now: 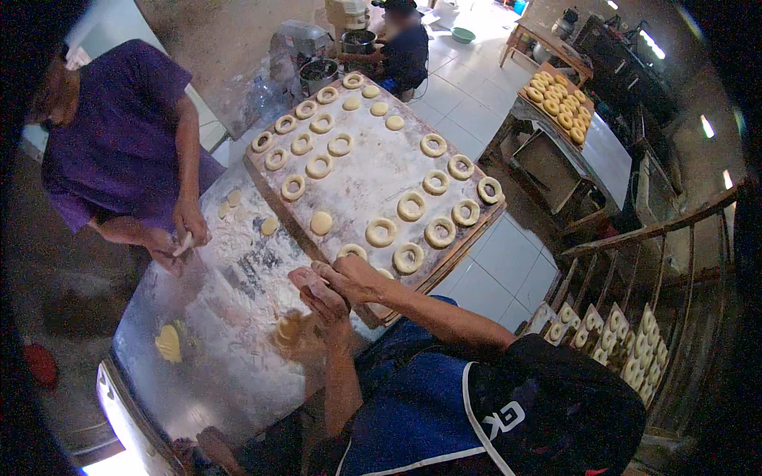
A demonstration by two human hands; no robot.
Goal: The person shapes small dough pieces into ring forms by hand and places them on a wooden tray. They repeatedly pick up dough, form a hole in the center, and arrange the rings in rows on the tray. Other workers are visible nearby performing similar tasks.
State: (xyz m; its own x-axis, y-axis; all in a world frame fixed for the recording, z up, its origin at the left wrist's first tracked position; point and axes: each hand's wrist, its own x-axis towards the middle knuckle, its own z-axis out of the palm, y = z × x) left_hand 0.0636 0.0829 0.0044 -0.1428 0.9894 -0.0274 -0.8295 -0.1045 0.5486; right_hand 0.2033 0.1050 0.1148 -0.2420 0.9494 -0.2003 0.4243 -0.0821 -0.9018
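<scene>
My left hand [321,300] and my right hand [352,279] meet at the near corner of a floured wooden board [373,166]. Their fingers are closed and pressed against each other, and whatever lies between them is hidden. Just beyond my right hand lies a dough ring [352,251], with part of another dough piece [385,273] beside the wrist. Several more dough rings [381,232] sit spaced over the board, along with a few flat dough rounds [321,223]. Below my left hand is a yellowish-brown patch [292,333] on the floured metal table [214,389].
Across the table, a person in purple [127,135] holds a small pale dough piece [184,244]. A yellow lump [167,343] lies at left. Another person [403,47] sits by metal pots [317,73]. Golden rings [559,103] fill a far table; racked trays [607,337] stand right.
</scene>
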